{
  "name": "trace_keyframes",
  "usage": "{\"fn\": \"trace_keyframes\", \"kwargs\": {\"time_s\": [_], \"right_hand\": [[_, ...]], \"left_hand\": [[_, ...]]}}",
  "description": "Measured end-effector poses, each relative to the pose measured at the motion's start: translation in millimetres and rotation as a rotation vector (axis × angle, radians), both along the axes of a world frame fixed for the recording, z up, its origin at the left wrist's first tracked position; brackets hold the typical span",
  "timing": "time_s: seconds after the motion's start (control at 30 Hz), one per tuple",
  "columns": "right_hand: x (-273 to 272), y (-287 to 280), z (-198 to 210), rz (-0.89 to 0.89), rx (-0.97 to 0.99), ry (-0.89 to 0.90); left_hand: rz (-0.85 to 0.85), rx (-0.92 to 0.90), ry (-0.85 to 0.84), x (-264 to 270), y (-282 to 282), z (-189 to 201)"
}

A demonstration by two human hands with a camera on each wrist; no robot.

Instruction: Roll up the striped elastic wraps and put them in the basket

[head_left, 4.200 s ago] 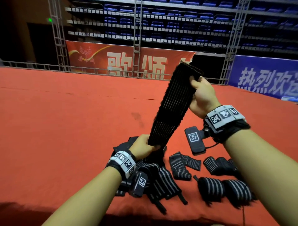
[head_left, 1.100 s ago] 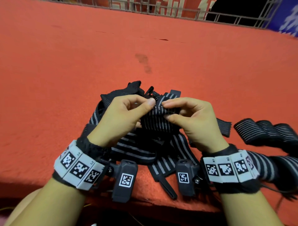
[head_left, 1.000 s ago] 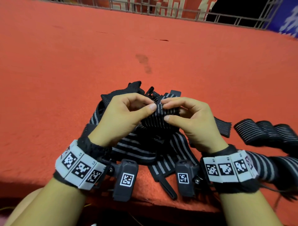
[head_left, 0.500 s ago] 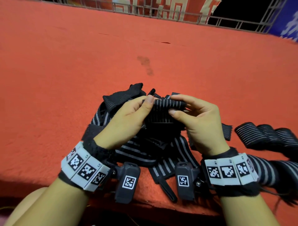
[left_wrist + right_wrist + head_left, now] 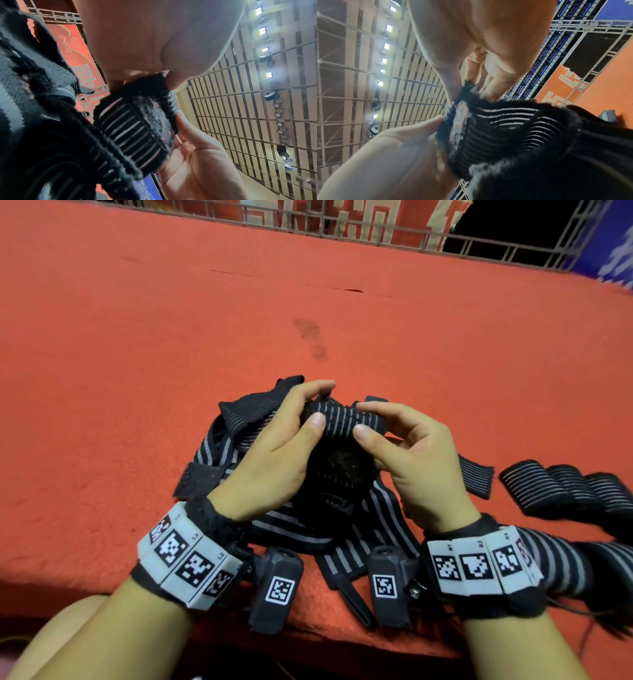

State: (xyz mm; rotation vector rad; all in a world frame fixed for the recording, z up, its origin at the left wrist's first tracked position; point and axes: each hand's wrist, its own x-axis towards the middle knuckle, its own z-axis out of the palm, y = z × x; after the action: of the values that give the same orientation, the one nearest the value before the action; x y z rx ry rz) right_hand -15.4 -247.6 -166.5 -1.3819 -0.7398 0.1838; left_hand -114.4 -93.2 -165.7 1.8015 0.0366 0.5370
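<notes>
A black elastic wrap with thin white stripes (image 5: 339,417) is partly rolled into a short tube and held above a loose pile of wraps (image 5: 239,440). My left hand (image 5: 291,440) pinches its left end between thumb and fingers. My right hand (image 5: 394,440) pinches the right end the same way. The wrap's loose tail hangs down between my palms. In the left wrist view the roll (image 5: 137,132) shows its striped side and fuzzy end. The right wrist view shows the roll (image 5: 488,132) close up, held by both hands. No basket is in view.
Several rolled striped wraps (image 5: 561,491) lie in a row on the red carpeted surface (image 5: 137,371) at the right, with more by my right wrist (image 5: 565,563). The surface's front edge runs under my wrists. A metal railing (image 5: 376,231) stands at the far end.
Earlier the wrap was stretched upright between my hands. It has since come down over the pile and the roll has grown tighter, turning between my fingertips in the last second.
</notes>
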Motion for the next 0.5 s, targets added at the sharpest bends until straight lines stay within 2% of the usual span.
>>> {"fn": "trace_keyframes", "kwargs": {"time_s": [0.2,0.37,0.5], "right_hand": [[3.3,-4.8,2.4,-0.034,0.081,-0.123],[1.8,0.2,-3.5,-0.066,-0.006,-0.421],[-2.6,-1.4,-1.9,-0.005,-0.039,-0.339]], "left_hand": [[-0.002,-0.135,0.036,0.4,2.0,7.6],[0.099,-0.058,0.006,1.4,3.3,3.2],[0.070,-0.071,-0.055,1.5,9.6,-0.2]]}}
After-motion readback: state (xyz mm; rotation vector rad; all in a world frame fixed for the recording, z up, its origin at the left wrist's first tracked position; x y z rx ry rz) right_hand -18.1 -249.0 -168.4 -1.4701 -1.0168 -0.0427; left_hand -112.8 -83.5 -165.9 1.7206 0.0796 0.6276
